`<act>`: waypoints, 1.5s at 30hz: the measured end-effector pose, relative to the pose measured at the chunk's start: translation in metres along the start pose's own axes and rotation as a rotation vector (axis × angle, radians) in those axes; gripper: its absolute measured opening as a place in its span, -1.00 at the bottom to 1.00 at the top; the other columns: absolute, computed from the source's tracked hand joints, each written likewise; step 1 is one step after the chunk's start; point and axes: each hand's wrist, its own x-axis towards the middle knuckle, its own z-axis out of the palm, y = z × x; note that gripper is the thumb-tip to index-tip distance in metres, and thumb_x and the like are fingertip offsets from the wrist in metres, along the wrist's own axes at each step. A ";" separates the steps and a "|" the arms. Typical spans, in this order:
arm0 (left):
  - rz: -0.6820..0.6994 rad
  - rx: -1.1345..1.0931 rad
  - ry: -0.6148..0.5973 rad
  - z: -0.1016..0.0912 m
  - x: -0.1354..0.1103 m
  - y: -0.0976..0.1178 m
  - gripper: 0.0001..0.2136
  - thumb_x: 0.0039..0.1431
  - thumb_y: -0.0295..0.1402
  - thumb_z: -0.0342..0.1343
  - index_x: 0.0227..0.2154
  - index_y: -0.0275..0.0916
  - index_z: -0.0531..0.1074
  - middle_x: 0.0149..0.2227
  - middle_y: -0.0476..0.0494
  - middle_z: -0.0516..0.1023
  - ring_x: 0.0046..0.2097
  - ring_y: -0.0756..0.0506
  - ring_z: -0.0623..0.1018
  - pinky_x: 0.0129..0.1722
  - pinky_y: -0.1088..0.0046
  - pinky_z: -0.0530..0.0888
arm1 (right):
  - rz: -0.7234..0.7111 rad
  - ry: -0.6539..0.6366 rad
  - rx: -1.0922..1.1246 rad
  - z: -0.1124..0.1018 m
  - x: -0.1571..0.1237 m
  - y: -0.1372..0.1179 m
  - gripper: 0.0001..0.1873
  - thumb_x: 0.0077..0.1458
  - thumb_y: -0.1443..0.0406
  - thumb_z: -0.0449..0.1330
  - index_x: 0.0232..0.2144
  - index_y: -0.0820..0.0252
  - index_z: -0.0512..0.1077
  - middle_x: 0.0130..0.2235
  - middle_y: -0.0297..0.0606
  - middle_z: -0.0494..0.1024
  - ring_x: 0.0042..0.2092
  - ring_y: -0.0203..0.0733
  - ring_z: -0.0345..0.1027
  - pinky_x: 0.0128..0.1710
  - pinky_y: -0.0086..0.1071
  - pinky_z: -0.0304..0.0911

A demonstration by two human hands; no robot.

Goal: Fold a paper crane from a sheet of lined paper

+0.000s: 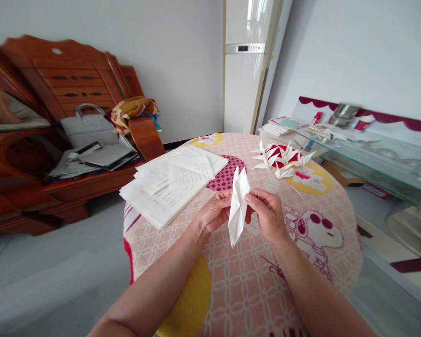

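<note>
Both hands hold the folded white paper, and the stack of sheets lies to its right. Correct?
No: the head view shows the stack of sheets left of the folded white paper. The left hand and right hand do both hold it.

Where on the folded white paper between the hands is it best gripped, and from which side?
Probably at its middle, pinched from left and right, as the left hand and right hand do now. The folded paper stands upright above the table, split flaps on top, a point below; the layered middle looks stiffest, while flaps and point would likely bend.
</note>
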 end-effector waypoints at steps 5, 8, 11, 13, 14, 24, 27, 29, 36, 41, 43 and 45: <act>0.001 0.010 0.005 0.000 -0.001 0.000 -0.61 -0.06 -0.11 0.42 -0.29 -0.34 0.59 -0.41 -0.24 0.65 -0.32 -0.25 0.66 -0.28 0.29 0.56 | 0.001 -0.015 0.019 -0.001 0.000 0.001 -0.68 0.14 0.15 0.27 -0.57 0.18 0.43 -0.66 -0.41 0.42 -0.65 -0.36 0.26 -0.66 -0.48 0.14; 0.001 0.010 0.005 0.001 -0.001 0.000 -0.59 -0.06 -0.09 0.42 -0.28 -0.35 0.59 -0.41 -0.25 0.66 -0.32 -0.25 0.66 -0.28 0.29 0.56 | -0.005 -0.018 0.019 -0.001 0.000 0.001 -0.68 0.14 0.16 0.27 -0.58 0.18 0.42 -0.66 -0.41 0.42 -0.65 -0.36 0.26 -0.66 -0.48 0.13; 0.003 0.005 -0.008 0.001 -0.001 0.000 -0.58 -0.06 -0.07 0.41 -0.29 -0.35 0.59 -0.40 -0.26 0.66 -0.32 -0.25 0.66 -0.28 0.29 0.56 | -0.011 -0.025 0.028 -0.001 0.000 0.001 -0.68 0.15 0.16 0.27 -0.58 0.18 0.42 -0.66 -0.41 0.42 -0.65 -0.36 0.26 -0.66 -0.48 0.14; 0.006 -0.001 -0.012 0.001 0.000 0.000 -0.61 -0.04 -0.10 0.41 -0.30 -0.35 0.59 -0.42 -0.24 0.65 -0.33 -0.24 0.66 -0.27 0.29 0.56 | -0.013 -0.028 0.030 -0.001 0.000 0.001 -0.68 0.15 0.16 0.27 -0.58 0.18 0.42 -0.66 -0.41 0.42 -0.65 -0.36 0.26 -0.66 -0.48 0.14; 0.008 -0.004 -0.011 0.001 0.000 0.000 -0.62 -0.04 -0.11 0.41 -0.31 -0.35 0.59 -0.43 -0.23 0.65 -0.34 -0.23 0.66 -0.27 0.29 0.56 | -0.013 -0.029 0.027 -0.001 0.000 0.001 -0.68 0.15 0.16 0.27 -0.57 0.18 0.42 -0.65 -0.41 0.42 -0.65 -0.37 0.26 -0.66 -0.48 0.14; 0.114 0.037 0.119 0.000 -0.003 0.006 -0.70 -0.07 -0.22 0.45 -0.40 -0.35 0.57 -0.47 -0.10 0.62 -0.49 -0.03 0.57 -0.42 0.48 0.52 | -0.029 -0.024 -0.006 -0.004 0.001 0.002 -0.76 0.08 0.17 0.33 -0.51 0.18 0.48 -0.61 -0.40 0.46 -0.62 -0.36 0.29 -0.63 -0.47 0.19; 0.133 0.049 0.139 0.002 -0.004 0.008 -0.71 -0.07 -0.22 0.45 -0.39 -0.34 0.57 -0.47 -0.09 0.62 -0.50 -0.02 0.56 -0.42 0.49 0.52 | -0.014 -0.043 0.001 -0.004 0.002 0.001 -0.79 0.04 0.18 0.35 -0.49 0.19 0.49 -0.58 -0.40 0.47 -0.60 -0.35 0.29 -0.61 -0.46 0.21; 0.135 0.061 0.134 0.004 -0.005 0.009 -0.71 -0.07 -0.22 0.45 -0.39 -0.34 0.57 -0.49 -0.09 0.61 -0.51 -0.03 0.56 -0.43 0.46 0.53 | -0.003 -0.045 -0.008 -0.005 0.002 0.002 -0.77 0.02 0.18 0.36 -0.50 0.19 0.47 -0.58 -0.40 0.47 -0.59 -0.36 0.29 -0.61 -0.46 0.22; 0.135 0.096 0.137 0.006 -0.006 0.012 -0.74 -0.10 -0.26 0.46 -0.45 -0.33 0.57 -0.51 -0.06 0.59 -0.52 -0.01 0.55 -0.43 0.48 0.53 | 0.016 -0.020 -0.073 -0.005 0.004 0.003 -0.74 -0.01 0.19 0.36 -0.55 0.19 0.40 -0.61 -0.43 0.41 -0.59 -0.37 0.23 -0.60 -0.47 0.19; 0.175 0.175 0.206 0.008 -0.006 0.015 -0.72 -0.13 -0.26 0.47 -0.49 -0.34 0.55 -0.53 -0.04 0.56 -0.53 0.03 0.51 -0.46 0.54 0.46 | 0.004 -0.004 -0.082 -0.005 0.003 0.004 -0.75 -0.01 0.21 0.36 -0.55 0.19 0.40 -0.61 -0.42 0.40 -0.59 -0.37 0.23 -0.58 -0.46 0.19; 0.196 0.207 0.225 0.009 -0.006 0.016 -0.73 -0.13 -0.26 0.47 -0.50 -0.35 0.54 -0.54 -0.04 0.55 -0.52 0.03 0.50 -0.47 0.56 0.44 | 0.002 0.000 -0.087 -0.005 0.003 0.004 -0.75 -0.01 0.21 0.35 -0.55 0.19 0.40 -0.61 -0.42 0.41 -0.59 -0.36 0.23 -0.58 -0.46 0.19; 0.192 0.222 0.212 0.010 -0.006 0.016 -0.73 -0.11 -0.25 0.46 -0.48 -0.34 0.55 -0.53 -0.05 0.56 -0.52 0.02 0.51 -0.46 0.53 0.45 | 0.010 -0.001 -0.083 -0.005 0.003 0.005 -0.76 -0.01 0.21 0.35 -0.55 0.19 0.40 -0.61 -0.42 0.41 -0.58 -0.35 0.24 -0.57 -0.45 0.20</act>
